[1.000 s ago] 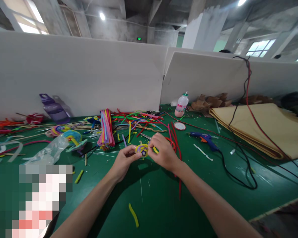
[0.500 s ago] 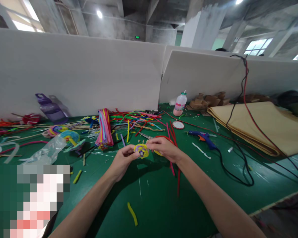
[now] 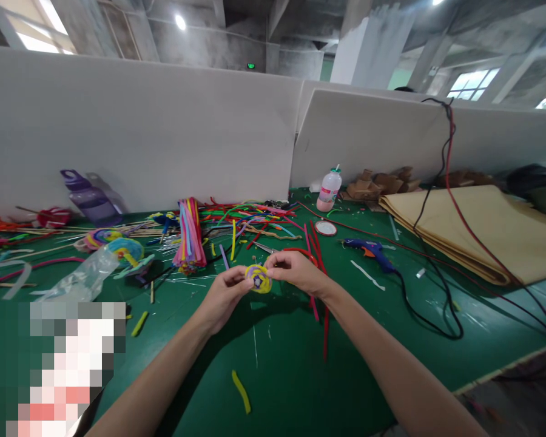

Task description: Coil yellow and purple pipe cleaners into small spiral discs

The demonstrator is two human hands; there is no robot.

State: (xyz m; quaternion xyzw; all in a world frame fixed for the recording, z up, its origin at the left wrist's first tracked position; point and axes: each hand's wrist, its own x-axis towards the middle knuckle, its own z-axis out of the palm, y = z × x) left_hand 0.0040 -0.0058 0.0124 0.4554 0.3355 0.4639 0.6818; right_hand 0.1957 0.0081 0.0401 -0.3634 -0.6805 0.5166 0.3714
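Observation:
Between my two hands is a small coiled disc of yellow and purple pipe cleaner, held above the green table with a dark star-like centre facing me. My left hand pinches its left edge between thumb and fingers. My right hand grips the upper right edge with fingertips pressed together. Just behind the right hand lie scissors, their handles partly hidden by it. Red pipe cleaners lie beneath and beside the right wrist. A short yellow pipe cleaner piece rests on the table nearer me.
A bundle of colourful pipe cleaners stands left of centre, with loose ones behind. Finished-looking coiled pieces and a plastic bag lie left. A blue glue gun with its black cord is at right, near folded brown paper. Bottles stand along the white partition.
The coiled disc has turned, so its centre faces me more fully. The yellow loop seen under my right hand earlier no longer shows there. Both hands keep their grip.

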